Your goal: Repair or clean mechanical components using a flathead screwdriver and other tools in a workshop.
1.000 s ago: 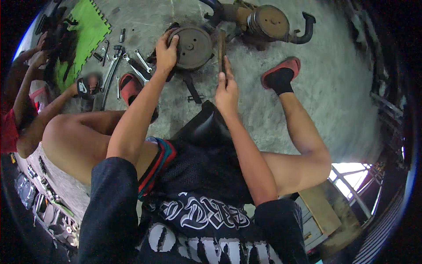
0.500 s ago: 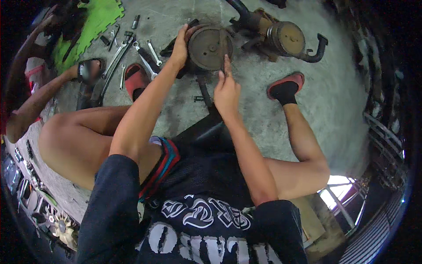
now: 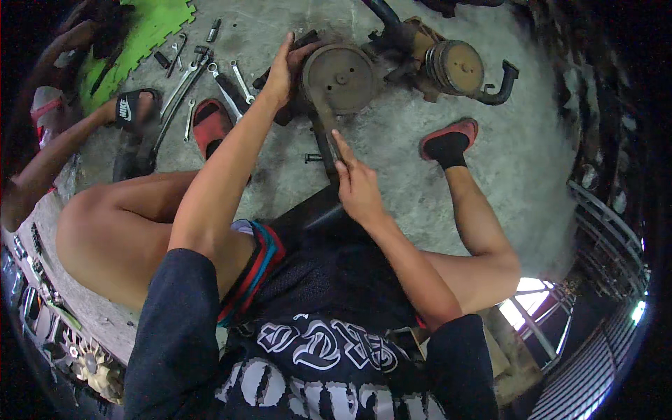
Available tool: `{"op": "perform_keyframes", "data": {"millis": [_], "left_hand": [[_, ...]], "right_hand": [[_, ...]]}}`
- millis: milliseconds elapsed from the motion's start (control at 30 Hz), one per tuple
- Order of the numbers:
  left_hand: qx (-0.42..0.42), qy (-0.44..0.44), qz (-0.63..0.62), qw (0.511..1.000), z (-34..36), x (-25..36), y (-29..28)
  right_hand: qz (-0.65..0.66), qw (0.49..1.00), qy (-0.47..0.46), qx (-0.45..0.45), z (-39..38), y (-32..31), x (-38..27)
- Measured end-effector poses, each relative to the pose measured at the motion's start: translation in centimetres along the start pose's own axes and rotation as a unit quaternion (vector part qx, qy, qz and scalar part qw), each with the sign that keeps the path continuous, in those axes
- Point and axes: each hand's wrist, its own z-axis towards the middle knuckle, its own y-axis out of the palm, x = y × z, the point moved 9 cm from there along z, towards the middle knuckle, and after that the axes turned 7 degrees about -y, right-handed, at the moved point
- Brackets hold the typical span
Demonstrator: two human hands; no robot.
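A round, dull grey metal pulley [image 3: 346, 80] with small holes stands on a dark part in front of me. My left hand [image 3: 281, 77] is wrapped around the left side of this part, thumb side up, bracing the pulley. In my right hand [image 3: 360, 183] is a flat, brownish strip-like tool [image 3: 323, 112], blurred by motion. Its far end lies across the pulley's lower left edge, and my index finger stretches along it. I cannot make out whether it is a file or a scraper. A dark bar [image 3: 322, 148] runs from below the pulley toward my lap.
Right of the pulley lies a second pulley unit [image 3: 456, 68] with a bent black pipe [image 3: 505, 84]. Several wrenches [image 3: 241, 80] and a socket [image 3: 213, 30] lie at left. Another person's sandalled foot [image 3: 136, 108] is beside them, near a green mat [image 3: 140, 35].
My right hand has drawn the strip-like tool down and left, from the pulley's right side to its lower left edge. My left hand stays on the part, its fingers straighter.
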Motion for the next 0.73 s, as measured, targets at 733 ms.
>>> {"op": "perform_keyframes", "data": {"millis": [733], "left_hand": [[0.320,0.127,0.344,0.874,0.9,1.8,-1.7]], "right_hand": [[0.055,0.969,0.146,0.192,0.2,-8.1,3.3]]}}
